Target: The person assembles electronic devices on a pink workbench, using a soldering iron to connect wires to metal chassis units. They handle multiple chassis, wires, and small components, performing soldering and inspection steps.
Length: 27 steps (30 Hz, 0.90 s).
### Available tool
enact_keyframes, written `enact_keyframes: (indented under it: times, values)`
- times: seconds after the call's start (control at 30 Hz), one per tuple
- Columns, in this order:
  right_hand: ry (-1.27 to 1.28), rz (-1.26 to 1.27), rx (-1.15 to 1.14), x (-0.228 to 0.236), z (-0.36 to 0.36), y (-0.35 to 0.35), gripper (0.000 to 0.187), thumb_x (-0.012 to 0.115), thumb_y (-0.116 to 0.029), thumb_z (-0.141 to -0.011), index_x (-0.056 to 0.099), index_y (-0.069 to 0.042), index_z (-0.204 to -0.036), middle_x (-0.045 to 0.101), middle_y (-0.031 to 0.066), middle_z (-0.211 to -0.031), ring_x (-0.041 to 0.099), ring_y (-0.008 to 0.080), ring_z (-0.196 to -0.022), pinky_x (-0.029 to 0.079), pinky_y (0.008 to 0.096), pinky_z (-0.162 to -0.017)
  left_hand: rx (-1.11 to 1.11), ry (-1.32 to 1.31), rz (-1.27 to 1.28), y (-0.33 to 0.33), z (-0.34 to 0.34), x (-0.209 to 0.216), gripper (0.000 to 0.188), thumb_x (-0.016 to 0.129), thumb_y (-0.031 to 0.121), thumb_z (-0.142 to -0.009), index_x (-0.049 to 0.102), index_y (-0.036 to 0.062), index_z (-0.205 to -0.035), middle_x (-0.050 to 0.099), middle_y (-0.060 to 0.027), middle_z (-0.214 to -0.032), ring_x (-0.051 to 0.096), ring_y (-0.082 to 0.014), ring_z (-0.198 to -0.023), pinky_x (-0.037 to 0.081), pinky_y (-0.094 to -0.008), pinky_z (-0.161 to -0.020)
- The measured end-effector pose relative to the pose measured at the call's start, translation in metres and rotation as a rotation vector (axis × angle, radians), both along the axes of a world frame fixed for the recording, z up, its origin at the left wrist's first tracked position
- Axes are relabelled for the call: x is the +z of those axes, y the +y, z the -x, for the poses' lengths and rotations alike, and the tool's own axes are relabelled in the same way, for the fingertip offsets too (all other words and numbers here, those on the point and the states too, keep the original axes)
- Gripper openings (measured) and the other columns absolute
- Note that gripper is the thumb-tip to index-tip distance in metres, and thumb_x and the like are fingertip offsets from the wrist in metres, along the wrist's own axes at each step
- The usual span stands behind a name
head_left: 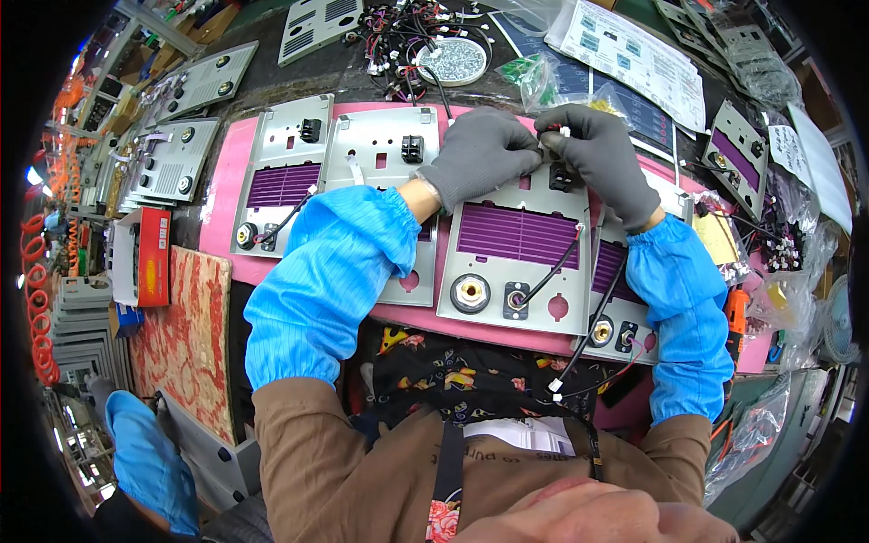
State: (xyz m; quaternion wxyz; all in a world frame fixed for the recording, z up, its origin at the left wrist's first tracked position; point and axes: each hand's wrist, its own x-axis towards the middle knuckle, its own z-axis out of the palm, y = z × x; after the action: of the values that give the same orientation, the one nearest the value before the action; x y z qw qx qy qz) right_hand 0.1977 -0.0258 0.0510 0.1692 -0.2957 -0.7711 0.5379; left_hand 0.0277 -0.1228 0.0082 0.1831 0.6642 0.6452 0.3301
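Both my hands wear grey gloves and meet over the top of a grey metal panel [453, 262] with a purple slatted grille. My left hand [484, 156] is closed in a pinch beside the panel's black rocker switch [566, 177]; what its fingertips hold is hidden. Just above that switch, my right hand [599, 158] pinches a small white connector [554, 133] with a bit of red showing. Lower on the panel are a round brass-centred fitting [471, 293] and a socket with a short black cable [550, 270].
Similar panels lie left [288, 136] and right [608, 312] on a pink mat [220, 213]. Behind are a wire bundle [398, 45], a dish of small metal parts [453, 61] and printed sheets [629, 59]. An orange tool [736, 312] lies right; another person's blue sleeve [149, 462] shows lower left.
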Motion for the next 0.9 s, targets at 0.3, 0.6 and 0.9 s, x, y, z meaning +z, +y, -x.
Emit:
enact_keyframes:
  times: [0.3,0.6,0.9]
  values:
    - [0.011,-0.050,0.090,-0.012,0.001,0.011,0.018,0.062,-0.004,-0.087,0.069,-0.003,-0.103,0.062,-0.0003,-0.074,0.052,0.0040,-0.059,0.044,0.0235,-0.051,0.013,0.060,-0.037,0.001,0.001,-0.003,0.027,0.069,0.032,-0.079,0.074,0.0061,-0.084,0.066,-0.0113,-0.083,0.062,-0.0269,-0.085,0.048,-0.0390,-0.078]
    - [-0.039,-0.091,0.156,-0.003,0.001,0.018,0.016,0.063,-0.002,-0.085,0.069,-0.002,-0.101,0.065,0.0025,-0.077,0.055,0.0076,-0.059,0.046,0.0260,-0.052,0.013,0.125,-0.054,-0.001,-0.001,0.000,0.028,0.071,0.033,-0.080,0.073,0.0063,-0.088,0.064,-0.0113,-0.085,0.060,-0.0274,-0.088,0.047,-0.0397,-0.079]
    - [-0.109,-0.416,0.316,-0.002,0.004,0.022,0.020,0.066,-0.002,-0.085,0.068,-0.003,-0.104,0.067,0.0090,-0.084,0.062,0.0152,-0.075,0.051,0.0307,-0.074,0.028,0.157,-0.104,0.004,0.002,-0.012,0.033,0.069,0.046,-0.077,0.075,0.0134,-0.081,0.067,-0.0090,-0.083,0.063,-0.0312,-0.089,0.047,-0.0442,-0.082]
